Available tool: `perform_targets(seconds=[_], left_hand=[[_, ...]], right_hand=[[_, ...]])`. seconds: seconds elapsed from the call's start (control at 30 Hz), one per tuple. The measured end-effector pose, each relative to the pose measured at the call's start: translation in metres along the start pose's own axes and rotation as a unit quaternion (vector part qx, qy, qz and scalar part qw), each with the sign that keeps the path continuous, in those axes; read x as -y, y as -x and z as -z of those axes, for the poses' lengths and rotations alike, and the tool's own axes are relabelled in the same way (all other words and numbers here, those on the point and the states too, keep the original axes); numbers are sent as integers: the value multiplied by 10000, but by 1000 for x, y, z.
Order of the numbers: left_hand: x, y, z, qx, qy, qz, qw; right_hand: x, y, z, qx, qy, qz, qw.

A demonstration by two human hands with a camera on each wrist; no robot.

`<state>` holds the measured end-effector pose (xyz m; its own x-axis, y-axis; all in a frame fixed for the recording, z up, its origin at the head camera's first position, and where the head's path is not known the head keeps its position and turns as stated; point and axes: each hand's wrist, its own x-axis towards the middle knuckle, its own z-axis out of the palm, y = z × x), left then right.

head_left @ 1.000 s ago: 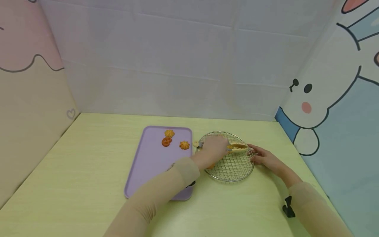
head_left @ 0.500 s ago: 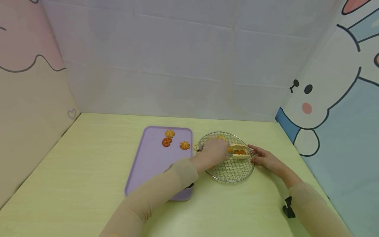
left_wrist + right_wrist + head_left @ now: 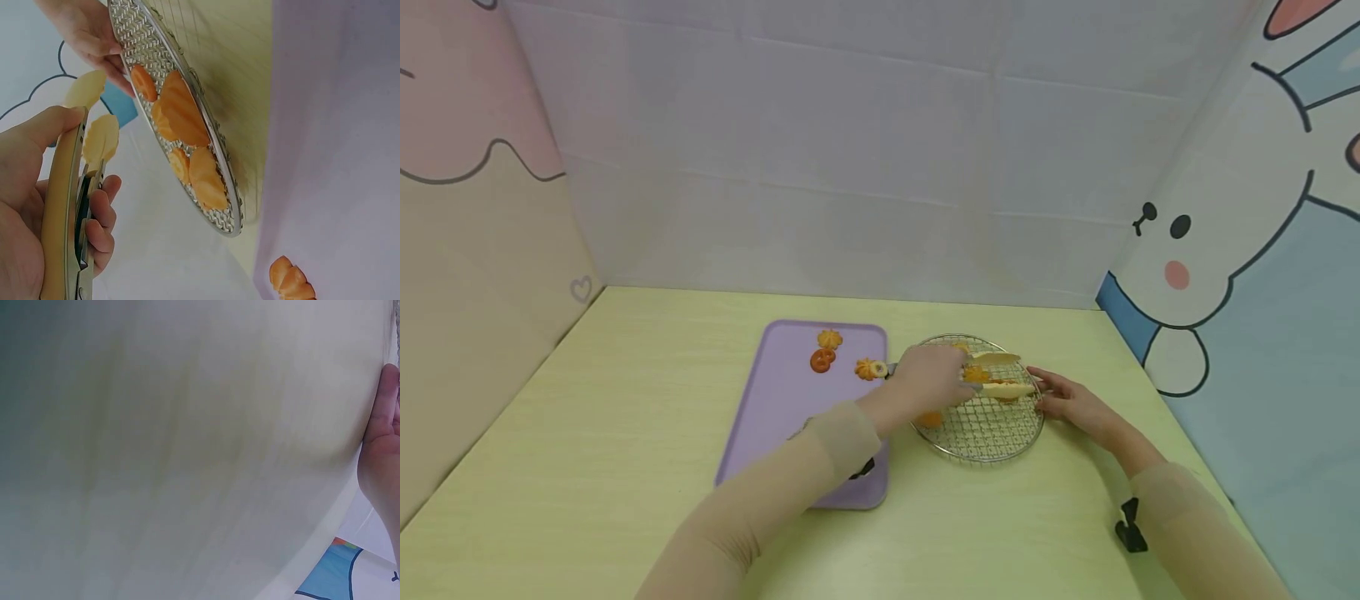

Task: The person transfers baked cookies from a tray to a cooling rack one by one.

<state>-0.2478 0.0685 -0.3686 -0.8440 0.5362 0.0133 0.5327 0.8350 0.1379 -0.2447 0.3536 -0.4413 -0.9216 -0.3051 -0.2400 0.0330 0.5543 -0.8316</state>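
My left hand (image 3: 928,379) grips a pair of tongs (image 3: 59,212) with cream-coloured handle and tips. Its two tips stand apart over the round wire rack (image 3: 981,437), with nothing between them in the left wrist view. Several orange baked pieces lie on the mesh, among them a ridged shell-shaped piece (image 3: 181,112), a smaller piece (image 3: 143,82) near the far rim and another ridged one (image 3: 206,178). My right hand (image 3: 1078,410) rests its fingers, fairly straight, at the rack's right rim. The right wrist view catches only the edge of this hand (image 3: 382,444).
Left of the rack lies a lilac tray (image 3: 775,417). On it are a pretzel-shaped piece (image 3: 822,360) and two flower-shaped biscuits, one at the back (image 3: 830,338) and one by the right edge (image 3: 863,368). Printed walls (image 3: 850,233) close off the pale table's back and sides.
The tongs' tips have spread, leaving an orange piece on the rack's right part. My left hand has drawn back slightly left with the tongs. My right hand has stayed at the rim.
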Motion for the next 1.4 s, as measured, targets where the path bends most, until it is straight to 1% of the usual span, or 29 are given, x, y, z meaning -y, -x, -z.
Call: perform_targets(seconds=[0.13, 0.3, 0.43, 0.6, 0.73, 0.87, 1.0, 1.1, 1.2, 1.27, 1.4], left_hand=[[8, 3, 5, -4, 129, 21, 9999], [17, 9, 10, -26, 301, 136, 9995], [23, 17, 15, -86, 430, 163, 9989], [27, 26, 22, -187, 455, 192, 9986], [30, 31, 28, -206, 249, 121, 9994], [38, 36, 30, -174, 28, 15, 9998], [47, 42, 32, -203, -40, 90, 9997], [54, 47, 35, -308, 12, 161, 9994], [62, 52, 39, -511, 19, 137, 9986], [67, 56, 41, -645, -80, 132, 9978], [75, 63, 46, -950, -260, 22, 9951]], right_hand=[[0, 0, 0, 16, -76, -13, 10000], [-1, -1, 0, -4, -157, 7, 9999], [-2, -2, 0, -30, -145, 14, 9999], [-2, -2, 1, -6, -137, -20, 9999], [-2, -2, 2, 25, -162, -16, 9999], [-2, -3, 1, 66, -204, 47, 9998], [-2, -3, 1, 34, -178, 4, 9998], [-1, -4, 1, 23, -161, -21, 9999], [-1, -4, 1, 37, -156, -12, 9999], [-2, -4, 1, 28, -184, -3, 9998], [-3, -4, 1, 36, -222, 9, 9997]])
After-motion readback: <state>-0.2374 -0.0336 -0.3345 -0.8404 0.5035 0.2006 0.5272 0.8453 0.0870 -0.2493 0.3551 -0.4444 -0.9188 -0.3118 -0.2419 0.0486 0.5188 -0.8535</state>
